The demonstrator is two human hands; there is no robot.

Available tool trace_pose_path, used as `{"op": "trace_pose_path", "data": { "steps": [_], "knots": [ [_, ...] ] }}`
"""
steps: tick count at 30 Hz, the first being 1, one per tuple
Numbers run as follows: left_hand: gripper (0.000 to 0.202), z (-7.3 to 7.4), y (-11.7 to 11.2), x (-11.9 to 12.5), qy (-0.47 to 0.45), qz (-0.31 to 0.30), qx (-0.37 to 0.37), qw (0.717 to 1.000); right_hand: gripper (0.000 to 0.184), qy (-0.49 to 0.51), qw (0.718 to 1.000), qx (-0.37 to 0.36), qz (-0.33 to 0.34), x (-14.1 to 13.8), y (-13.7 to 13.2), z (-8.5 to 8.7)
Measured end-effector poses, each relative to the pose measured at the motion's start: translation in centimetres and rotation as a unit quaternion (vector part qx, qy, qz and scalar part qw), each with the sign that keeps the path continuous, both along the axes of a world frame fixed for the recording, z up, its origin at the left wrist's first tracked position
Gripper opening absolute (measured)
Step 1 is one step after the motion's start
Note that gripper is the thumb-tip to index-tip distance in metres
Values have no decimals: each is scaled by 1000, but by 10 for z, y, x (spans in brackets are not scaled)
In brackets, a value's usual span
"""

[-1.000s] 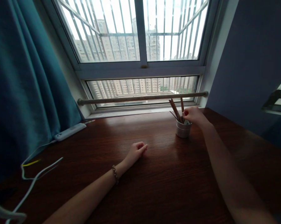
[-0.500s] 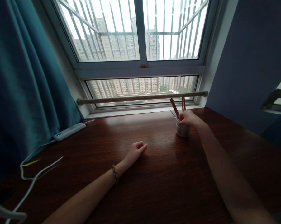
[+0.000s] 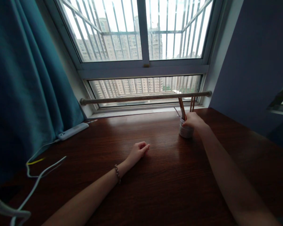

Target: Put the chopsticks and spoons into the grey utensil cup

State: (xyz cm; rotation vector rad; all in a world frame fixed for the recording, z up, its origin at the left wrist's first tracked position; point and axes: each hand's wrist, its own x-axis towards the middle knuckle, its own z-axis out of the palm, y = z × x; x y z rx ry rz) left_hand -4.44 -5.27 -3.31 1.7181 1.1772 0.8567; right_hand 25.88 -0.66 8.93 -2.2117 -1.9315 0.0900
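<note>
A small white cup (image 3: 185,132) stands on the dark wooden desk (image 3: 155,175) near the window, with several brown sticks (image 3: 182,108) standing up out of it. My right hand (image 3: 193,121) is over the cup's mouth with its fingers closed around some of the sticks. My left hand (image 3: 138,151) rests on the desk in the middle, fingers curled into a loose fist, holding nothing that I can see. A bead bracelet (image 3: 117,174) is on the left wrist.
A white power strip (image 3: 72,131) lies at the desk's back left, with white cables (image 3: 35,185) trailing to the front left. A teal curtain (image 3: 21,84) hangs on the left. A wooden rail (image 3: 143,98) runs along the window; a blue wall (image 3: 252,62) stands on the right.
My right hand has shifted from the cup's right side onto its top and closed around the sticks, which now stand more upright. The left hand has not moved.
</note>
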Motion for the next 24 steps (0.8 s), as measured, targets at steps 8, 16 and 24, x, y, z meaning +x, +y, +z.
{"op": "trace_pose_path", "data": {
  "steps": [8, 16, 24],
  "knots": [
    [40, 5, -4, 1, -12, -3, 1, 1000, 32, -20, 999, 20, -17, -10, -6, 1],
    [38, 7, -9, -2, -79, 21, 36, 996, 33, 34, 973, 211, 85, -64, -38, 24],
    [41, 15, -18, 4, -207, -39, 47, 977, 56, 472, 818, 116, 309, -152, -90, -87]
  ]
}}
